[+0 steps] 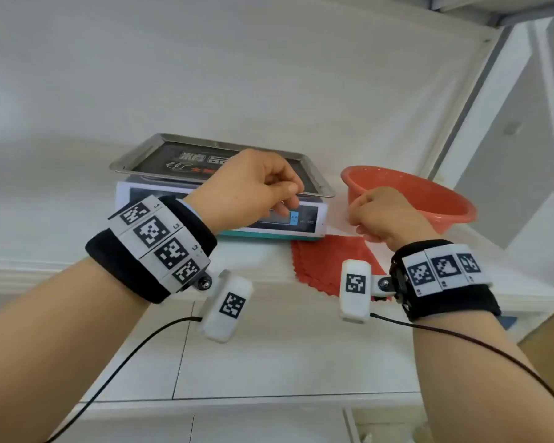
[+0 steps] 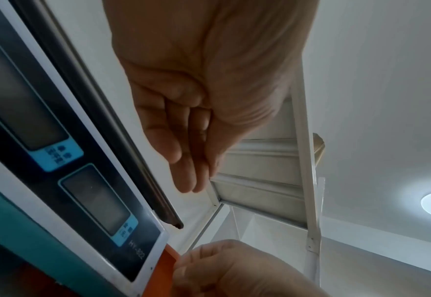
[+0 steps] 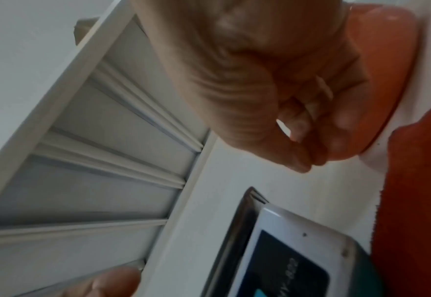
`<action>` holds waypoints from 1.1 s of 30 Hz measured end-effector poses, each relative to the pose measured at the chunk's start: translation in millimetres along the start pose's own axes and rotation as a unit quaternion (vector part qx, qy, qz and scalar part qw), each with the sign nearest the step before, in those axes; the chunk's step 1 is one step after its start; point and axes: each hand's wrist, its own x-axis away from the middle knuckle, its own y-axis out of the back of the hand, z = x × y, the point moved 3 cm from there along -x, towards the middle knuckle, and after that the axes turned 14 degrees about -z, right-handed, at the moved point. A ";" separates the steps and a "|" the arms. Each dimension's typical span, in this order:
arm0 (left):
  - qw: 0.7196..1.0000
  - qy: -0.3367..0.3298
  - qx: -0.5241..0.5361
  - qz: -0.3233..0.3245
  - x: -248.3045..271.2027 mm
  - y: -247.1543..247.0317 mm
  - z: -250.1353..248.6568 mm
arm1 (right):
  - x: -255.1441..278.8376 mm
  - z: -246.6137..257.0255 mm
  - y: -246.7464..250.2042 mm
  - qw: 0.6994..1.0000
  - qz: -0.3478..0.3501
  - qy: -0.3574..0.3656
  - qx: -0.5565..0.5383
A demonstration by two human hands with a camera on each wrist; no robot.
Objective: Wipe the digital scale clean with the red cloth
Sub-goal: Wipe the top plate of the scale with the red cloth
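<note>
Red cloth (image 1: 325, 263) lay flat on the white counter (image 1: 269, 346) just in front of the scale's (image 1: 224, 215) right corner, beside the orange bowl (image 1: 410, 196), so it was within easy reach of either hand. From the head view, the scale sat with its long side across you and its display panel facing you, the steel tray (image 1: 135, 161) on top. Your left hand (image 1: 247, 187) hovered over the display, fingers loosely curled and holding nothing I could see. Your right hand (image 1: 381, 215) hung above the cloth in a loose fist (probably about to pick it up).

From the left wrist, your fingers (image 2: 181, 152) were close together and nearly straight, beside the tray's edge (image 2: 102, 112), clamped on nothing.

From the right wrist, blurred, your fingers (image 3: 310, 128) curled inward, empty as far as I could tell; the cloth lay just beyond.
</note>
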 end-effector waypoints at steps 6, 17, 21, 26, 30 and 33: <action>1.000 0.009 0.008 0.010 -5.5 -17.8 3.9 | 9.1 -14.6 -17.0 0.988 0.101 0.000 0.116; 1.000 0.016 0.010 0.022 -5.0 -29.2 2.0 | 25.7 0.6 -11.6 0.949 0.121 0.084 0.277; 1.000 0.016 0.006 0.023 -3.1 -26.8 0.3 | 27.2 6.0 13.7 0.964 0.128 0.048 0.229; 1.000 0.013 0.005 0.016 -6.3 -20.4 -9.1 | 36.4 32.6 66.3 0.992 0.094 0.065 0.044; 1.000 -0.007 -0.002 0.002 -11.9 -16.5 -28.1 | 30.0 58.9 84.1 0.991 0.023 0.127 -0.021; 0.998 0.039 0.039 0.026 -19.5 -14.5 -39.0 | 33.5 76.0 80.7 0.985 0.062 0.149 -0.065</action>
